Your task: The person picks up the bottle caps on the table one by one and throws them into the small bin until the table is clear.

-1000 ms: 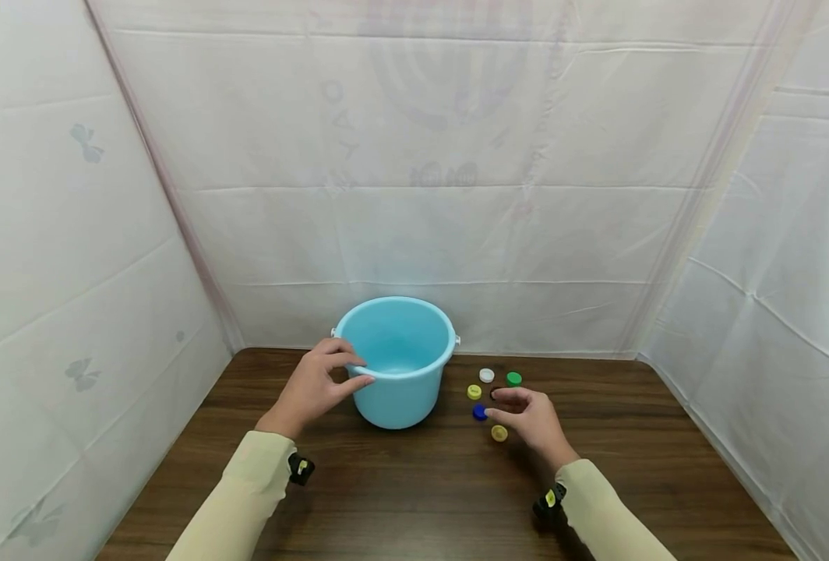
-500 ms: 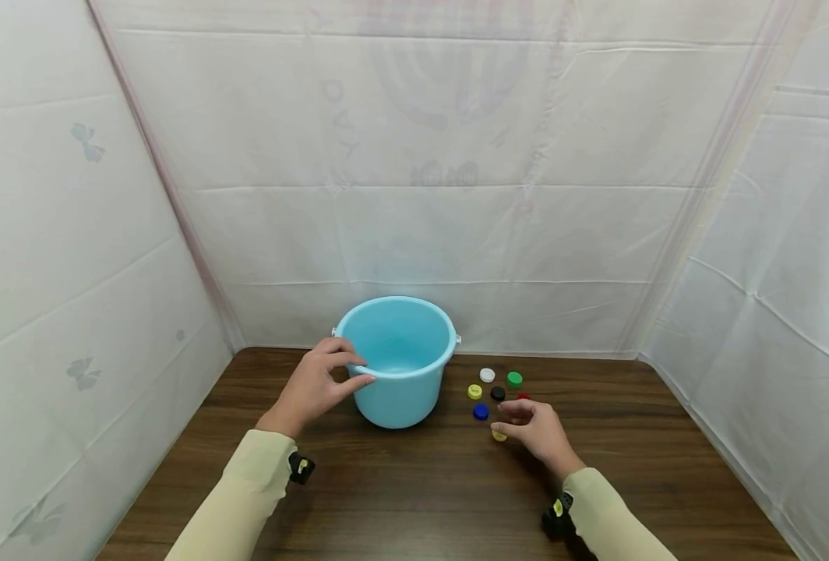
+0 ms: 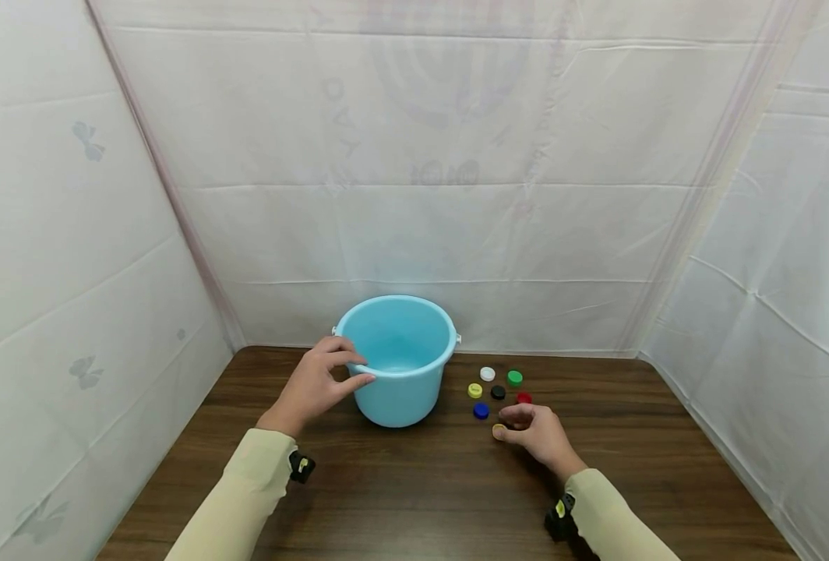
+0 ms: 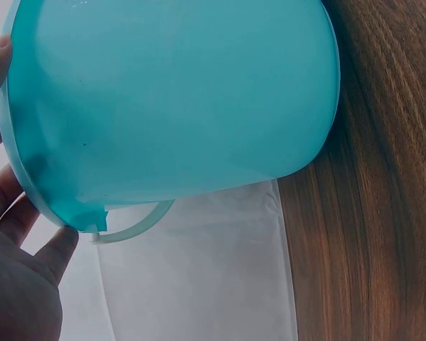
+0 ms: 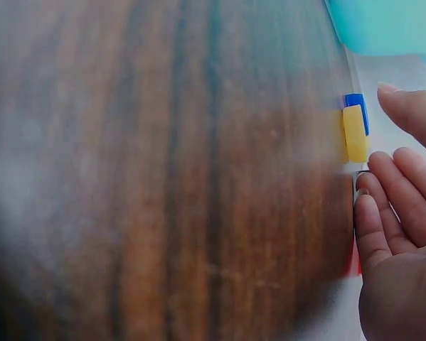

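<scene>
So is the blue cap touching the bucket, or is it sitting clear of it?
Apart. The head view shows it: a strip of brown tabletop lies between the blue cap and the bucket.

Smooth plastic bucket [image 3: 396,401]; faintly glossy wood-grain tabletop [image 3: 400,499].

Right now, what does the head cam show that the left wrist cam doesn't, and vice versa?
Only head: right hand at the front yellow cap, plus white cap, green cap, rear yellow cap, black cap, red cap, blue cap.
Only left wrist: the pale handle's curved length.
Both: light-blue bucket, left hand at its rim, wooden table, white sheeting.
</scene>
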Motion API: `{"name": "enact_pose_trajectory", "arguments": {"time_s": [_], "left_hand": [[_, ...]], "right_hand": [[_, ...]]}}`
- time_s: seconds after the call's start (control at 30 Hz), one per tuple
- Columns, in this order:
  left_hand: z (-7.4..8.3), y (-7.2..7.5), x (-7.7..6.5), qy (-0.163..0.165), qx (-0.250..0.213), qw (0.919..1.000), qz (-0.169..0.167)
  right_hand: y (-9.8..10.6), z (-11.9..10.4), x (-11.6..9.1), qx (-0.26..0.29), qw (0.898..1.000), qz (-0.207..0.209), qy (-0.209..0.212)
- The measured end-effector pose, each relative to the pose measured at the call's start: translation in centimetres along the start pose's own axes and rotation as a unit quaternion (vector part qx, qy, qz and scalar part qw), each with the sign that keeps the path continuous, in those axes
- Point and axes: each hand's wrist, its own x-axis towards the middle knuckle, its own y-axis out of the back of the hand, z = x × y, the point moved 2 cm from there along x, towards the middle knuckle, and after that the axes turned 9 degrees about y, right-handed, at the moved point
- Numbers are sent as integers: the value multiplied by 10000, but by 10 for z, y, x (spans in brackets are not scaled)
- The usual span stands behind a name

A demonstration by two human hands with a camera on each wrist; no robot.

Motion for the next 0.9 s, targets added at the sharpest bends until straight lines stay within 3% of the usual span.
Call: {"name": "enact_pose_trajectory", "arguments": {"time_s": [0.47,0.9], "left_hand": [[1,0,0,-18,20,10000,55],[-1,-1,0,63,18,10000,-36]], "right_hand": [[-1,-3,0,-625,9976,-265,114],[-2,-6,0,-603,9974,-377,103]]}}
